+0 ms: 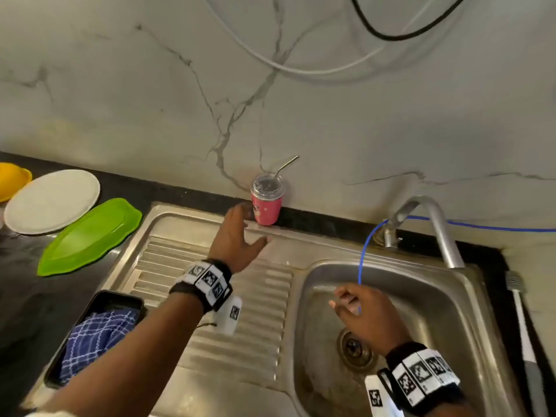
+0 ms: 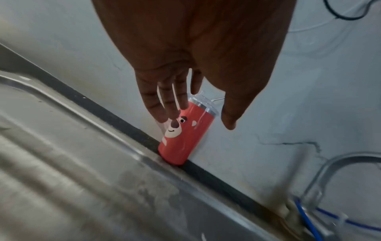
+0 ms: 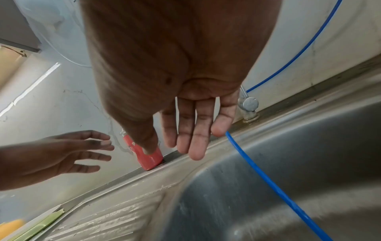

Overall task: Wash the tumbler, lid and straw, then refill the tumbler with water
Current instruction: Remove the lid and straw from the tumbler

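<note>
The tumbler (image 1: pixel 267 203) is the goal, but nearest the camera come the arms: the right hand (image 1: pixel 362 316) hangs over the sink (image 1: pixel 469 299) basin, fingers loosely spread and holding nothing, with a thin blue tube (image 1: pixel 362 260) dangling just by them. To the left, on the dark bench (image 1: pixel 27 296), a black tray (image 1: pixel 60 353) holds a blue checked cloth (image 1: pixel 96 338); farther left lie a green leaf-shaped plate (image 1: pixel 90 236), a white plate (image 1: pixel 52 201) and a yellow bowl (image 1: pixel 12 179).

Farther out, the left hand (image 1: pixel 237 236) reaches across the ridged drainboard (image 1: pixel 168 266), fingers (image 2: pixel 164 104) straight and splayed, thumb apart, gripping nothing. It looks just short of the cup; the wrist view shows the fingertips overlapping the upper body, though I cannot tell whether they touch.

At the back, the pink tumbler stands upright on the narrow dark strip of bench between the sink's rim and the marbled wall (image 1: pixel 120 100), its long axis vertical. The clear lid (image 1: pixel 268 184) is still on and the bent metal straw (image 1: pixel 287 165) sticks up through it, leaning right. The tap (image 1: pixel 433 224) stands well to the right.

The cup lies ahead and slightly right of the left fingers, and that hand is much the nearer. A sideways wrap around the body seems the natural grasp; washing has not yet begun.
</note>
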{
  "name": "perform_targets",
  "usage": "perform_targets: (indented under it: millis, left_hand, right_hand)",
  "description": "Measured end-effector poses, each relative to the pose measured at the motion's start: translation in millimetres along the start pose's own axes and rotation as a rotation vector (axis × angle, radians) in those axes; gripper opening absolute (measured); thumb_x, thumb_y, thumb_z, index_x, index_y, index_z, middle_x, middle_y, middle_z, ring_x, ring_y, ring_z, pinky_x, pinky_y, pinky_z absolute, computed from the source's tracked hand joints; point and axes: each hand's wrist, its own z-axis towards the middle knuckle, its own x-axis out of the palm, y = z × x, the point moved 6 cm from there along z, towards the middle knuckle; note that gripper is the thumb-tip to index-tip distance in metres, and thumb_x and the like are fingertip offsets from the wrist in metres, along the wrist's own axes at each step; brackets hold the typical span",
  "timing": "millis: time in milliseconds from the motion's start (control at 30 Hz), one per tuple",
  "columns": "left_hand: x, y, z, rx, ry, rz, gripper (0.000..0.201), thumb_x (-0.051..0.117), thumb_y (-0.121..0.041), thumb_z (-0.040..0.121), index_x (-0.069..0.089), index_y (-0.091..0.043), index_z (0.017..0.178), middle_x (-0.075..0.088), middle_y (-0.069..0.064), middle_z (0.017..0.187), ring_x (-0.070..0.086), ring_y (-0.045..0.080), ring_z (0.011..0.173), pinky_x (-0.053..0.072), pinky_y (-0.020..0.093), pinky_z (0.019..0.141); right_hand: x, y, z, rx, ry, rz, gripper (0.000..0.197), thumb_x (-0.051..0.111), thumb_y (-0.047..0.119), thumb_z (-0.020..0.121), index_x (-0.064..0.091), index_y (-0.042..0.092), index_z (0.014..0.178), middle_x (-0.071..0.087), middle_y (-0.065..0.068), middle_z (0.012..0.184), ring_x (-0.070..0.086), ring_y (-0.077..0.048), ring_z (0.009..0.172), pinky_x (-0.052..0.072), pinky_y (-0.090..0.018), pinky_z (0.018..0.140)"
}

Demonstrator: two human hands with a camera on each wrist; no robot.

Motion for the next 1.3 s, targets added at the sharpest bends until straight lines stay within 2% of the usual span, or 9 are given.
perform_targets:
  millis: [67, 200, 300, 433, 600, 733, 933, 1133, 1300]
  left_hand:
    - [1.7, 1.0, 26.1, 0.004, -0.034, 0.021, 0.09, 0.093, -0.031, 0.076, 0.044, -0.003, 0.147, 0.053, 0.015, 0.137, 0.053, 0.028, 0.124, 0.049, 0.036, 0.103]
    - [10.5, 2.0, 68.7, -0.105, -0.033, -0.012, 0.106, 0.098, -0.035, 0.066, 0.039, -0.007, 0.15, 0.049, 0.013, 0.143, 0.05, 0.031, 0.132, 0.046, 0.046, 0.112]
    - [21.1, 8.1, 86.2, -0.146, -0.027, -0.026, 0.108, 0.099, -0.035, 0.064, 0.04, -0.01, 0.15, 0.052, 0.012, 0.143, 0.052, 0.028, 0.129, 0.047, 0.039, 0.111]
    - [28.6, 14.4, 97.7, -0.152, -0.08, -0.039, 0.089, 0.093, -0.029, 0.069, 0.048, -0.015, 0.144, 0.059, 0.009, 0.135, 0.06, 0.026, 0.117, 0.047, 0.028, 0.095]
    - [21.0, 17.0, 93.0, -0.129, -0.072, -0.06, 0.08, 0.095, -0.034, 0.064, 0.056, -0.02, 0.132, 0.064, 0.001, 0.124, 0.062, 0.021, 0.107, 0.054, 0.033, 0.09]
    - [7.6, 10.4, 65.6, -0.089, -0.015, -0.136, 0.077, 0.095, -0.036, 0.063, 0.057, -0.025, 0.129, 0.065, -0.005, 0.121, 0.064, 0.016, 0.106, 0.056, 0.033, 0.09]
    - [-20.5, -16.0, -11.4, 0.002, 0.11, -0.176, 0.076, 0.097, -0.04, 0.058, 0.06, -0.028, 0.124, 0.068, -0.011, 0.116, 0.065, 0.005, 0.104, 0.051, 0.019, 0.085]
    - [-38.2, -26.5, -101.4, 0.054, 0.187, -0.164, 0.084, 0.102, -0.039, 0.058, 0.059, -0.026, 0.128, 0.069, -0.01, 0.119, 0.067, 0.008, 0.107, 0.055, 0.029, 0.092]
    - [-40.2, -30.1, -157.9, 0.113, 0.223, -0.194, 0.083, 0.104, -0.029, 0.058, 0.06, -0.027, 0.129, 0.068, -0.011, 0.122, 0.067, 0.01, 0.11, 0.055, 0.033, 0.093]
  right_hand:
    - [1.1, -0.8, 11.2, 0.008, -0.004, 0.009, 0.016, 0.087, 0.035, 0.082, 0.076, 0.033, 0.094, 0.073, 0.019, 0.084, 0.07, -0.002, 0.082, 0.06, -0.037, 0.082]
    - [9.5, -2.3, 21.1, 0.01, -0.013, 0.028, 0.015, 0.087, 0.032, 0.083, 0.076, 0.033, 0.092, 0.074, 0.017, 0.082, 0.071, -0.003, 0.081, 0.061, -0.039, 0.08]
    - [17.9, -4.4, 22.6, 0.018, -0.009, 0.033, 0.014, 0.087, 0.031, 0.084, 0.077, 0.031, 0.093, 0.074, 0.017, 0.084, 0.071, -0.005, 0.083, 0.061, -0.04, 0.08]
    - [22.8, -2.4, 25.9, 0.025, -0.01, 0.029, 0.012, 0.086, 0.029, 0.085, 0.077, 0.028, 0.093, 0.074, 0.016, 0.086, 0.07, -0.004, 0.084, 0.06, -0.038, 0.081]
    - [25.3, 2.3, 29.3, 0.02, -0.008, 0.021, 0.011, 0.084, 0.03, 0.086, 0.077, 0.029, 0.094, 0.075, 0.018, 0.086, 0.07, -0.002, 0.082, 0.06, -0.036, 0.08]
    - [19.2, 15.7, 25.4, 0.021, -0.006, 0.056, 0.009, 0.081, 0.031, 0.09, 0.076, 0.031, 0.097, 0.074, 0.019, 0.088, 0.068, 0.002, 0.087, 0.058, -0.026, 0.08]
    - [8.8, 43.4, 5.7, -0.004, -0.033, 0.153, 0.014, 0.083, 0.024, 0.089, 0.077, 0.029, 0.102, 0.075, 0.016, 0.091, 0.07, 0.0, 0.088, 0.058, -0.023, 0.081]
    - [13.4, 76.0, -41.4, -0.045, -0.058, 0.402, 0.024, 0.086, 0.022, 0.088, 0.075, 0.025, 0.108, 0.075, 0.011, 0.091, 0.071, -0.008, 0.082, 0.056, -0.019, 0.079]
    - [40.2, 93.7, -78.6, -0.093, 0.039, 0.459, 0.046, 0.089, 0.049, 0.078, 0.065, 0.045, 0.118, 0.073, 0.006, 0.099, 0.072, -0.017, 0.082, 0.059, -0.027, 0.079]
